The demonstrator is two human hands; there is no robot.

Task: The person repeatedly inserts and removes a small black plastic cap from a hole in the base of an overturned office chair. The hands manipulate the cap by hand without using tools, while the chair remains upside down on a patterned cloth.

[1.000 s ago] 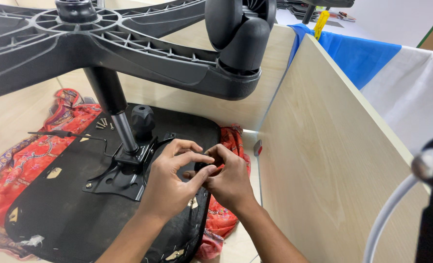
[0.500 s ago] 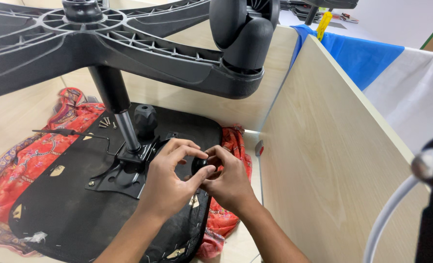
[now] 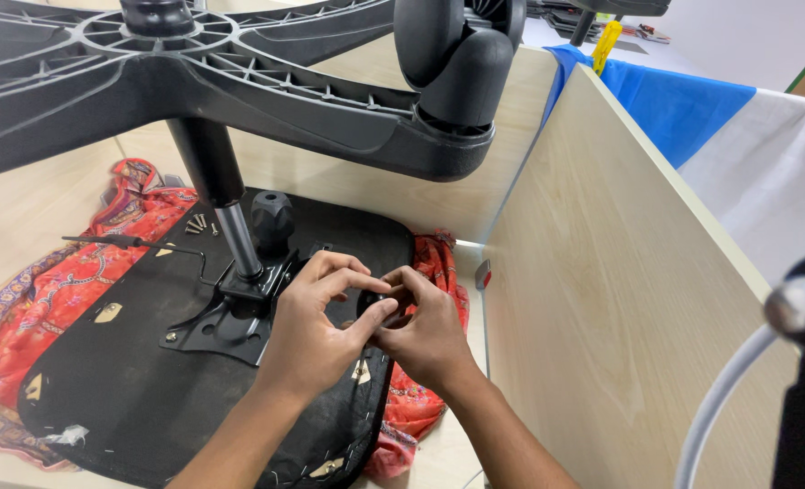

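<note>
An office chair lies upside down, its black seat underside [image 3: 131, 380] facing up. My left hand [image 3: 312, 330] and my right hand [image 3: 430, 335] meet over the seat's right part, just right of the metal mechanism plate [image 3: 212, 330]. The fingertips of both hands pinch a small dark part [image 3: 375, 306], mostly hidden by the fingers. The gas cylinder [image 3: 230, 226] rises from the plate to the black star base [image 3: 239, 81] overhead, with a castor [image 3: 457, 63] at one arm's end.
A red patterned cloth [image 3: 49, 281] lies under the seat. Several loose screws [image 3: 199, 224] and a black knob [image 3: 273, 217] sit near the cylinder; a thin lever rod [image 3: 140, 243] sticks out left. A wooden partition [image 3: 602, 272] stands close on the right, blue cloth [image 3: 683, 109] beyond it.
Both hands stay pressed together at the same spot; the fingers have shifted slightly around the small part. The chair has not moved.
</note>
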